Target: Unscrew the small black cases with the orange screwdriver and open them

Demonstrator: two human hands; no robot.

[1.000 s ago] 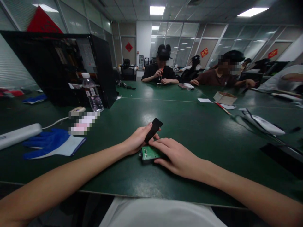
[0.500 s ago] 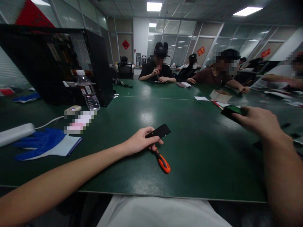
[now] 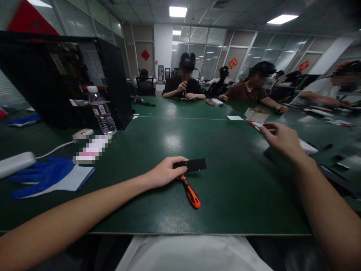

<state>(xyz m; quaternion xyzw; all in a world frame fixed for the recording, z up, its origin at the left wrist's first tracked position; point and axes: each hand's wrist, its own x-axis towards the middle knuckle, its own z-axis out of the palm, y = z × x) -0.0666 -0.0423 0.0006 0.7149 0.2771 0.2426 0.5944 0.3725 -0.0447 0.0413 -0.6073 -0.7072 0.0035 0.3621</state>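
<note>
My left hand (image 3: pixel 166 171) grips a flat black rectangular plate (image 3: pixel 194 165) between thumb and fingers, held above the green table (image 3: pixel 225 195). Just below those fingers is a screwdriver with an orange and black handle (image 3: pixel 191 194); its shaft is hidden, and I cannot tell whether the lower fingers hold it. Out to the right, my right hand (image 3: pixel 284 141) hovers with bent fingers and a gap between thumb and forefinger, nothing visible in it. Its fingertips are close to a red and yellow pencil-like stick (image 3: pixel 254 125). A dark patch under this hand is unclear.
On the left stand a black computer case (image 3: pixel 113 79) and a water bottle (image 3: pixel 102 113). Blue-and-white work gloves (image 3: pixel 53 177) and a white power strip (image 3: pixel 17 165) lie nearer. A cardboard box (image 3: pixel 256 114) sits at right. Dark parts (image 3: pixel 338 180) lie beside my right forearm. Several people sit beyond.
My right hand has moved left and no longer visibly holds the dark, green-topped flat piece. The black plate in my left hand has turned closer to level.
</note>
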